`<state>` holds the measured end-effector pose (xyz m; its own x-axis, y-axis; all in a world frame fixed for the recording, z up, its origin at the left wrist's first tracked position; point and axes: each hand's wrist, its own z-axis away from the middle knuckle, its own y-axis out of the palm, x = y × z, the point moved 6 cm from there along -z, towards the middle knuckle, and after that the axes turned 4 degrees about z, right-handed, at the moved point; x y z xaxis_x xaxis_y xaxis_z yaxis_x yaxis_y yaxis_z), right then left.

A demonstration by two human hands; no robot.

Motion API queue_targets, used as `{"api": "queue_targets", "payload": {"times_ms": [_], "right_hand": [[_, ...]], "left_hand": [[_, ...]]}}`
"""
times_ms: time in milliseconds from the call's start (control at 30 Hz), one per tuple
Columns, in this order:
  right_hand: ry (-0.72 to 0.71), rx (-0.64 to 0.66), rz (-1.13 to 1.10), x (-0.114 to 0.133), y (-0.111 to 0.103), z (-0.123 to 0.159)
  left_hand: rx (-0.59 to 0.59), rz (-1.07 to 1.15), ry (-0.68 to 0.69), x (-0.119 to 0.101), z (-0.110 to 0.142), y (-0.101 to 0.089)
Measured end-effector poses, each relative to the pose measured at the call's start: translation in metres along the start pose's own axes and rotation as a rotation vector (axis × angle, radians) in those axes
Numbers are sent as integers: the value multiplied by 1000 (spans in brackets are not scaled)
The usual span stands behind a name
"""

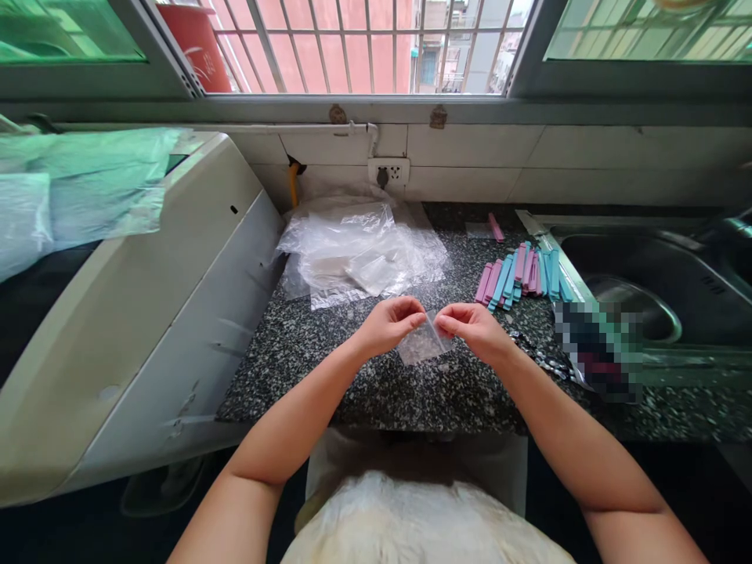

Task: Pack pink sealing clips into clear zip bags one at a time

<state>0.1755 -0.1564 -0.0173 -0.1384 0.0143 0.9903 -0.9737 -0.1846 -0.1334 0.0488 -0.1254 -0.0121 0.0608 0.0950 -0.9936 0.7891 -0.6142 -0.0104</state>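
Between my two hands is a small clear zip bag [420,346], held just above the speckled countertop [352,392]. My left hand [392,323] pinches its upper left edge between thumb and fingers. On the other side my right hand [470,325] pinches the bag near its right end. The bag looks flat, and I cannot make out anything inside it. Beyond my right hand lies a pile of pink and blue bag sealing clips [520,274]. A heap of clear plastic bags [364,254] lies beyond my left hand.
A metal sink [634,266] is set in at the right, with a blurred dark packet [599,352] at its near edge. One pink clip [496,227] lies apart at the back. A large white appliance [193,313] borders the left. A wall socket [388,170] sits behind.
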Motion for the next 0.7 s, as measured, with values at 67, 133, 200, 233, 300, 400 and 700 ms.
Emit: {"api": "queue_targets", "payload": {"times_ms": [67,133,200,233,300,400,700], "right_hand": [[-16,-9,12,1,1,0],[-34,-37,26,0,1,0],[-43,-59,37,-1,1,0],[-43,-62,45,-2,2,0],[-48,-68,68,-3,3,0],[-71,-95,107,-3,4,1],[-132,-89,227,2,5,2]], "left_hand": [[-15,-11,10,0,0,0],[-50,-30,26,0,0,0],[-89,-57,46,1,0,0],[-101,-68,57,2,0,1],[-105,-86,75,3,0,3],[-85,-95,82,5,1,6],[-69,-92,73,7,1,6]]}}
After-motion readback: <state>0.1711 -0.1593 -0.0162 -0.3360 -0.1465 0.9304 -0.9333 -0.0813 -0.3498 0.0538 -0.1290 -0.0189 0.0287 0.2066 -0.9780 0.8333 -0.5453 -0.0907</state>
